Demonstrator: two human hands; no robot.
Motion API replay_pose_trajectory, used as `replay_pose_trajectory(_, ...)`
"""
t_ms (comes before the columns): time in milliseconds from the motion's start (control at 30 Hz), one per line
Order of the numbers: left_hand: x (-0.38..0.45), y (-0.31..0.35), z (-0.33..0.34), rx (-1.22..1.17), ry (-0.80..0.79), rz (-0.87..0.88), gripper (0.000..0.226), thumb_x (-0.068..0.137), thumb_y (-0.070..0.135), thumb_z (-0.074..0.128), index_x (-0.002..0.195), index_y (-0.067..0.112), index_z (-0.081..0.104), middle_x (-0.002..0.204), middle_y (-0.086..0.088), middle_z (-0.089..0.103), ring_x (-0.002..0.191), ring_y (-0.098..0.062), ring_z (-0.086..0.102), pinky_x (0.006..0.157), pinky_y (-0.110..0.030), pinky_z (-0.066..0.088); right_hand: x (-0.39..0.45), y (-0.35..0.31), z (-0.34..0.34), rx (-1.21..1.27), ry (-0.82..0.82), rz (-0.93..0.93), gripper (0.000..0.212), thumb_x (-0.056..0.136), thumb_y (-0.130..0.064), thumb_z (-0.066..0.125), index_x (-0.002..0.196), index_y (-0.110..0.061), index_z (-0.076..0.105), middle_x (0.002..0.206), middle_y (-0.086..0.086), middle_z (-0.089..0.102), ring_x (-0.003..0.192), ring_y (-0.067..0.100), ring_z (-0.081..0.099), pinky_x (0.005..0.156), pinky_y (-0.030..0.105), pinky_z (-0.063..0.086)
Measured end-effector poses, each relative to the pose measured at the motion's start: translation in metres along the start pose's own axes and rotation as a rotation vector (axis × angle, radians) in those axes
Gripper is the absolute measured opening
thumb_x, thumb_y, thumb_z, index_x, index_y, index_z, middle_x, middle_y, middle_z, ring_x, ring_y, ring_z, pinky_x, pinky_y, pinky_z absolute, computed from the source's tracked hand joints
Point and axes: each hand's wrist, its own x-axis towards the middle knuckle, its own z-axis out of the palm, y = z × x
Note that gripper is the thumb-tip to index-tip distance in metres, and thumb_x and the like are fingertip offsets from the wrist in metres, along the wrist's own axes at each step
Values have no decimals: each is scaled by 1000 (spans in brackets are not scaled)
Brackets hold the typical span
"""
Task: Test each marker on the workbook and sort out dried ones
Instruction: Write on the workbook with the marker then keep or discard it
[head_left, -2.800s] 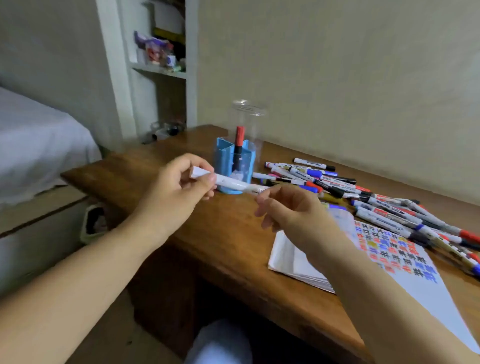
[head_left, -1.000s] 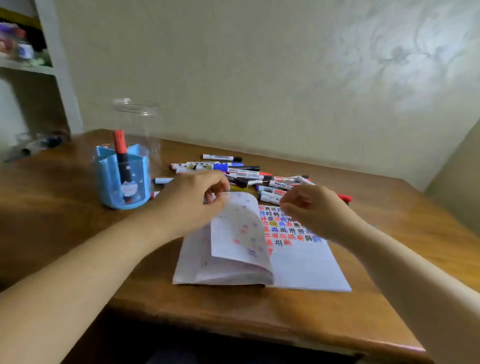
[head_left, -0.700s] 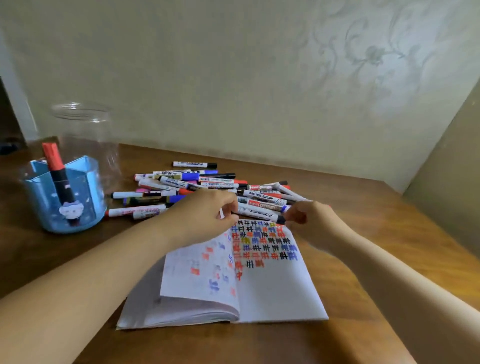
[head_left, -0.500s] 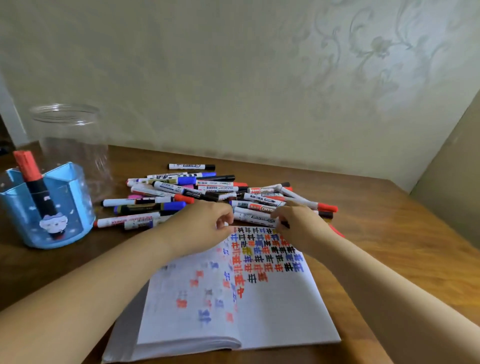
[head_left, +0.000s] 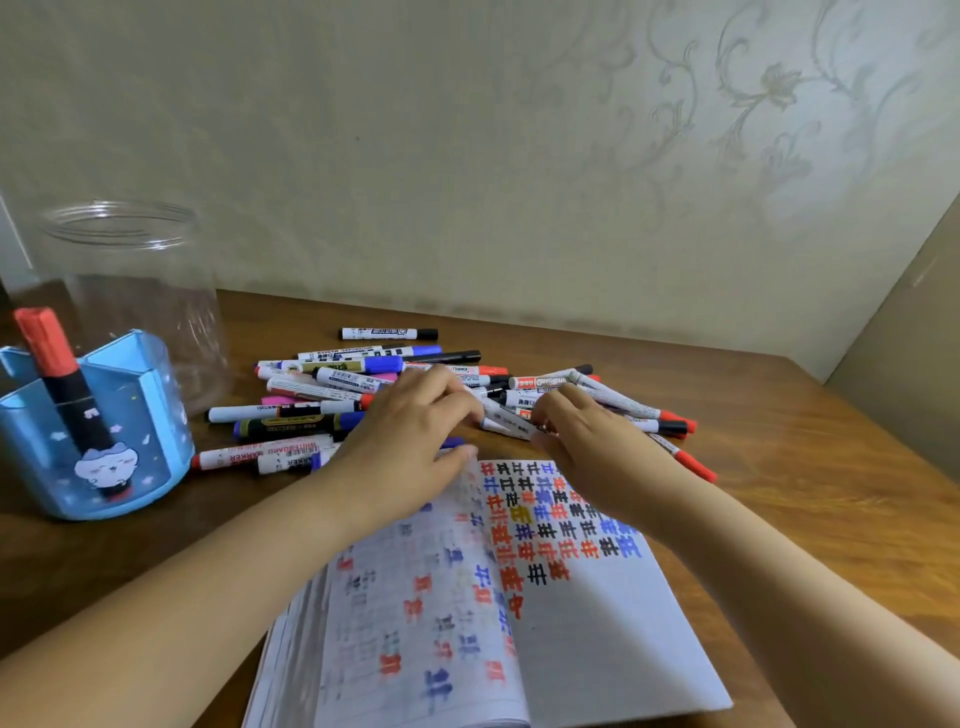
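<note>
A pile of whiteboard markers (head_left: 358, 382) lies on the wooden desk behind the open workbook (head_left: 597, 629), whose pages carry red, blue and black test marks. My left hand (head_left: 410, 436) and my right hand (head_left: 587, 441) meet just above the workbook's top edge. Between them lies one white marker (head_left: 506, 422); my left fingers pinch its left end and my right fingers pinch its right end. Its cap and colour are hidden by my fingers.
A blue pen holder (head_left: 135, 431) with one red-capped marker (head_left: 57, 374) stands at the left. A clear plastic jar (head_left: 130, 291) is behind it. The wall runs close along the back and right of the desk (head_left: 805, 493).
The view has swung from the pen holder to the marker pile. My left hand let the workbook page fall flat, and both hands reached forward and closed on a white marker from the pile.
</note>
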Motion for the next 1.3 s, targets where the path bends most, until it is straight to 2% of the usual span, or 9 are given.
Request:
replay_pose_trajectory(133, -3, 10, -6, 290, 79, 97, 40, 76, 27, 71, 113, 20, 55, 114, -1, 55, 108, -24, 49, 96, -47, 32, -9, -27, -8, 103, 20, -112, 23, 99, -27, 41, 114, -12, 49, 110, 3, 44, 89, 26, 54, 78, 41, 45)
replay_pose_trajectory(333, -17, 10, -22, 139, -90, 11, 29, 98, 34, 39, 124, 24, 48, 119, 9, 54, 109, -10, 50, 91, -24, 34, -18, -38, -17, 148, -5, -121, 30, 99, -29, 45, 125, -18, 52, 111, -2, 58, 90, 12, 53, 70, 16, 34)
replay_pose_trajectory(467, -26, 14, -32, 94, -146, -17, 27, 98, 34, 39, 122, 25, 47, 111, 10, 54, 90, -6, 50, 74, -22, 42, -20, -48, -16, 102, 40, -156, 25, 100, -26, 41, 120, -15, 53, 106, 2, 59, 90, 18, 55, 70, 26, 39)
replay_pose_trajectory(600, -27, 17, -32, 89, -167, 7, 25, 97, 37, 38, 115, 25, 51, 103, 9, 55, 88, -9, 53, 72, -25, 45, -18, -58, -9, -45, 34, -247, 29, 101, -23, 37, 125, -11, 48, 117, 5, 55, 106, 22, 51, 84, 30, 41)
replay_pose_trajectory(800, -23, 15, -38, 57, -233, 29, 24, 98, 37, 38, 107, 26, 58, 87, 16, 48, 80, -4, 46, 64, -23, 35, -19, -51, -4, -172, 69, -308, 35, 102, -36, 30, 127, -17, 45, 103, 3, 63, 77, 24, 60, 59, 37, 48)
replay_pose_trajectory(967, -22, 12, -31, 40, -297, -26, 24, 97, 40, 37, 104, 27, 56, 89, 17, 49, 83, -3, 49, 64, -18, 38, -18, -46, -3, -103, 14, -238, 42, 99, -44, 33, 135, -21, 36, 117, 2, 60, 92, 23, 59, 68, 35, 47)
replay_pose_trajectory(1033, -21, 8, -31, 51, -291, -59, 25, 98, 40, 36, 108, 27, 55, 94, 18, 49, 88, -3, 49, 71, -22, 41, -20, -38, -3, 32, -32, -140, 41, 99, -37, 37, 132, -13, 34, 118, 8, 58, 93, 22, 53, 73, 33, 41)
replay_pose_trajectory(1167, -23, 0, -32, 62, -292, -122, 27, 99, 39, 33, 113, 26, 52, 95, 16, 45, 88, -3, 46, 69, -21, 36, -17, -16, 1, 133, -117, 31, 42, 98, -11, 37, 138, -2, 28, 137, 19, 45, 124, 25, 42, 97, 29, 33)
replay_pose_trajectory(1300, -24, -2, -31, 28, -291, -174, 29, 99, 36, 35, 119, 24, 52, 100, 12, 45, 91, -5, 49, 78, -24, 43, -2, -13, 11, 116, -193, 120, 50, 89, 10, 37, 136, -6, 30, 135, 16, 45, 121, 27, 43, 84, 27, 34)
